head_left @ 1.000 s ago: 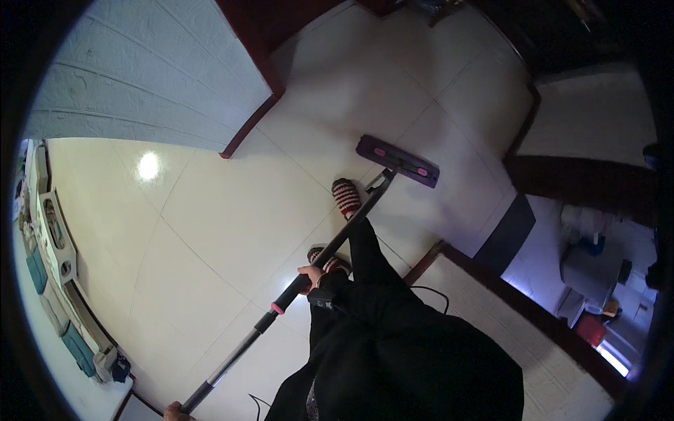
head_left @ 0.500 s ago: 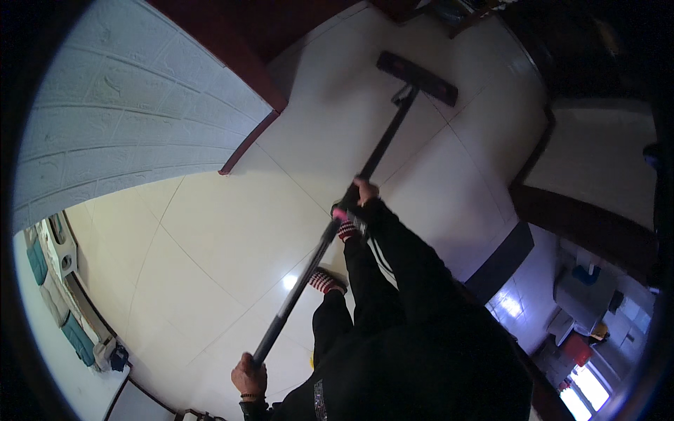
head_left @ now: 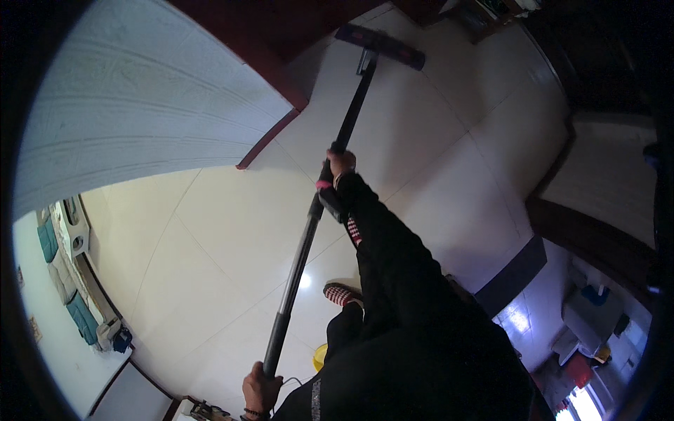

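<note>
A long-handled flat mop (head_left: 296,274) slants across the view from lower left to upper middle. Its dark, wide head (head_left: 385,48) lies on the pale tiled floor by a dark red wooden base. My left hand (head_left: 260,388), with a beaded bracelet, is wrapped round the lower end of the handle. Farther up, my right hand (head_left: 342,163) grips the dark part of the handle, just above a pink ring. Beneath the handle, my feet show in red-and-white checked slippers (head_left: 340,294).
A white patterned wall (head_left: 154,98) with a dark red trim corner juts in at the upper left. Cushioned seating (head_left: 67,281) runs along the left edge. A yellow object (head_left: 320,356) is partly hidden beside my leg. At right, a dark threshold (head_left: 510,277) borders another room.
The mop head has slid forward and left, toward the dark wooden base. My right hand has moved up and left with the handle. Both hands keep their hold.
</note>
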Tool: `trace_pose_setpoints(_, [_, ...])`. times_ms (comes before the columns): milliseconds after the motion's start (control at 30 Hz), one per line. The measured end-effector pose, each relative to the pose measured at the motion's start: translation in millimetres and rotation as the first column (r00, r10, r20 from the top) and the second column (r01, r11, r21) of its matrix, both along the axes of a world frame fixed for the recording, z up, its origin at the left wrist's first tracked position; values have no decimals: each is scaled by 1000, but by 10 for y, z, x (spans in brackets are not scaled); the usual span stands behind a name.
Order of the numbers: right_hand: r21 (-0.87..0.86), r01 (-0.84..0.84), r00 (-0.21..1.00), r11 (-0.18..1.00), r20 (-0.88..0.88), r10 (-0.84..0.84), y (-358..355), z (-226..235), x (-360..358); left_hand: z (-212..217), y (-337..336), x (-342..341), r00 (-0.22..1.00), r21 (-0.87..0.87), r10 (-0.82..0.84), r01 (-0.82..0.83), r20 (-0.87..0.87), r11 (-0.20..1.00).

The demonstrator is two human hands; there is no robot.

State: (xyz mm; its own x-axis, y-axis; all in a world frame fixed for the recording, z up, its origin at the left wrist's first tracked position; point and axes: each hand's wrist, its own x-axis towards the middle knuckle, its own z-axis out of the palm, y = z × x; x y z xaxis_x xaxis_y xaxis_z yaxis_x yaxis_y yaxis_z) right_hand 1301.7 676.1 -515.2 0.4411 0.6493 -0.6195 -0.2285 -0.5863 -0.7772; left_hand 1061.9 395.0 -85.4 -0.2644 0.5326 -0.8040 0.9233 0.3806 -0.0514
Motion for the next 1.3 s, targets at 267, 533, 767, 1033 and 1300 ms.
trace_pose_setpoints(267, [-132,-113,988,985,-118,97,-1408,179,-1030,-203,-2150,-1037,904,-99,409,-399,123,912])
trace_pose_setpoints(533, [-268,-147,980,952,89,176,-2308,530,-1536,-505,-3516,-1634,833,-160,493,-467,250,870])
trace_pose_setpoints(767, [-251,-275,959,928,-135,248,-3288,222,-1974,-351,-3616,-2453,884,-123,355,-333,304,935])
trace_pose_setpoints(1033, [-417,-307,504,856,-834,-225,-4124,997,-2468,508,-3138,-3866,945,-362,-171,61,-280,930])
trace_pose_setpoints(1300, [-267,56,885,962,-433,-172,-2756,503,-332,-620,-935,-2009,892,-42,-371,373,-259,927])
